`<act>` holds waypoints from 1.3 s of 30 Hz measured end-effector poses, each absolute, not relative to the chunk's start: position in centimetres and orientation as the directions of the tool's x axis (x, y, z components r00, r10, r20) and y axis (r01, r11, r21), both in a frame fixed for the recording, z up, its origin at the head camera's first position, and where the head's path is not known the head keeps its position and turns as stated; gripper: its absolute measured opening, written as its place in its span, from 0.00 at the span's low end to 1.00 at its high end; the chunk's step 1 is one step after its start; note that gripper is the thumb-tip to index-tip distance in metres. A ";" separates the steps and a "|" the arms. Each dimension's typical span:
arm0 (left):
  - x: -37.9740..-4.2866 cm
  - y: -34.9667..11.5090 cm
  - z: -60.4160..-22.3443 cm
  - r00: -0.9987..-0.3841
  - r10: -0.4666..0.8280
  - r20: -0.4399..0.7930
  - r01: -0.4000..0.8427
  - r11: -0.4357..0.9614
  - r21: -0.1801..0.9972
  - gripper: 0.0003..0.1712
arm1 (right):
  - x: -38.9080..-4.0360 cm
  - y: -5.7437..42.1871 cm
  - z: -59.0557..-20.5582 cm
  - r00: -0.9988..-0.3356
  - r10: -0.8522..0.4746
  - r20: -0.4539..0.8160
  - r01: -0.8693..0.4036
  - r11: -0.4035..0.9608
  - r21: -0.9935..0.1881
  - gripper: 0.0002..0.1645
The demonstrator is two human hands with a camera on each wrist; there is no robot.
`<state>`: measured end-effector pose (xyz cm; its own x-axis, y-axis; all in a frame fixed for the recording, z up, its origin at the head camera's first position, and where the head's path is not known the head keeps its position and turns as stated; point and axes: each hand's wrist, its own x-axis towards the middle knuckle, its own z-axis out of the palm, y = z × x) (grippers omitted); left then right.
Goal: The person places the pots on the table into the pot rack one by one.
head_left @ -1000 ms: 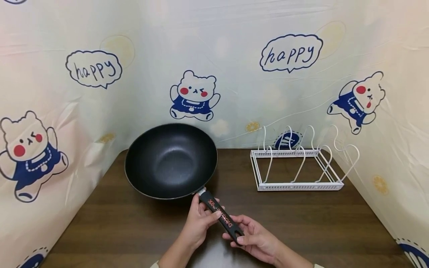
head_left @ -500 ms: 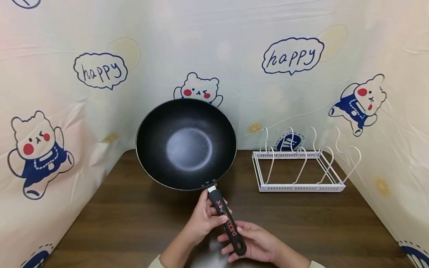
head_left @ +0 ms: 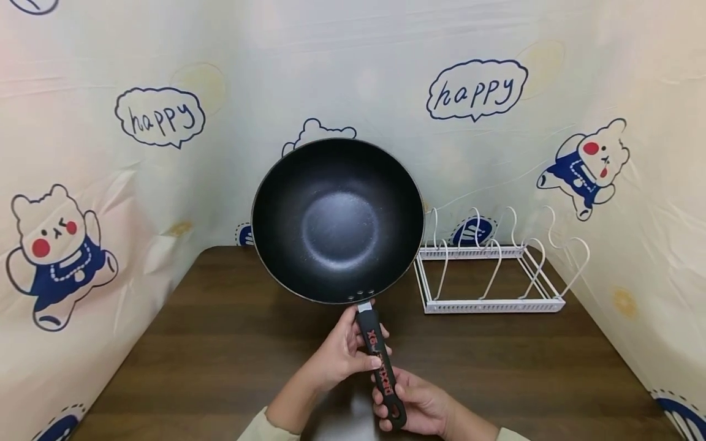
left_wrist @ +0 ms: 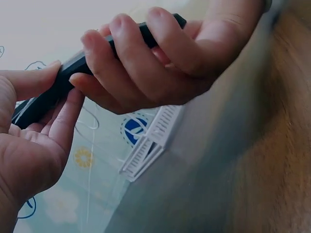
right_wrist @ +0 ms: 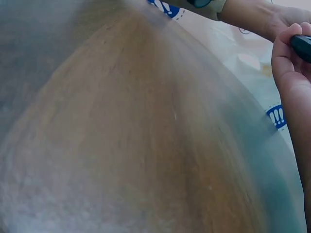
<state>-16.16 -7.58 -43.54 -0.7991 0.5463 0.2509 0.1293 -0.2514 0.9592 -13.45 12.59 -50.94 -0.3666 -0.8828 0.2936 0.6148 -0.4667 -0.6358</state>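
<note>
A black wok (head_left: 339, 229) is held off the table, its inside facing me and its handle slanting down toward me. My left hand (head_left: 344, 355) grips the black handle (head_left: 376, 343) just below the metal joint, thumb across the front. Lower down, my right hand (head_left: 416, 401) holds the handle's end near the hanging hole. In the left wrist view, my left hand (left_wrist: 36, 145) pinches the handle (left_wrist: 80, 63), and the right hand (left_wrist: 150, 68) has curled fingers round its other end. The right wrist view catches only part of my right hand (right_wrist: 289, 58) at the edge.
A white wire rack (head_left: 493, 306) with several upright curved loops stands on the right of the brown wooden table (head_left: 220, 373). Behind and at both sides hangs a printed cloth (head_left: 380, 73) with bears and "happy" bubbles. The wok's right edge overlaps the rack's left side in view.
The wok has risen and moved right, tilting up so its inside faces me more. Both hands shifted slightly right with the handle. The right hand's fingers have closed round the handle's end.
</note>
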 end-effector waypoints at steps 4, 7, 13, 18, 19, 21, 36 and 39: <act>-16.3 -7.4 -42.8 -0.815 0.537 0.218 0.100 -0.240 0.966 0.54 | -13.5 12.2 -51.1 -0.365 -0.871 0.328 0.608 -0.491 -0.625 0.19; -16.3 -7.2 -42.5 -0.834 0.516 0.195 0.064 -0.261 0.963 0.53 | -13.3 12.0 -51.0 -0.369 -0.861 0.350 0.607 -0.509 -0.611 0.20; -16.3 -6.8 -43.0 -0.890 0.424 0.169 -0.021 -0.408 0.913 0.51 | -13.3 12.0 -49.8 -0.389 -0.845 0.368 0.589 -0.535 -0.605 0.19; -16.2 -6.9 -43.8 -0.912 0.382 0.151 -0.082 -0.529 0.845 0.45 | -13.6 12.1 -49.0 -0.433 -0.845 0.313 0.574 -0.526 -0.627 0.18; -16.2 -6.9 -44.0 -0.913 0.384 0.140 -0.097 -0.535 0.839 0.44 | -13.5 12.2 -49.0 -0.445 -0.846 0.293 0.570 -0.520 -0.636 0.18; -16.1 -6.9 -44.2 -0.914 0.389 0.113 -0.120 -0.527 0.841 0.44 | -13.4 12.7 -48.9 -0.472 -0.847 0.244 0.566 -0.503 -0.654 0.16; -15.9 -5.7 -45.3 -0.957 0.288 -0.025 -0.115 -0.300 0.947 0.47 | -12.5 13.6 -49.3 -0.685 -0.725 0.070 0.361 -0.422 -0.831 0.11; -15.8 -5.6 -45.5 -0.961 0.276 -0.027 -0.107 -0.279 0.954 0.46 | -12.0 13.3 -49.2 -0.726 -0.686 0.045 0.317 -0.391 -0.864 0.12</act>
<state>-15.83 -5.62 -45.48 -0.9608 0.2760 -0.0272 -0.1072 -0.2793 0.9542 -12.03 13.35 -49.23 -0.7258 -0.6864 0.0445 0.3170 -0.3913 -0.8639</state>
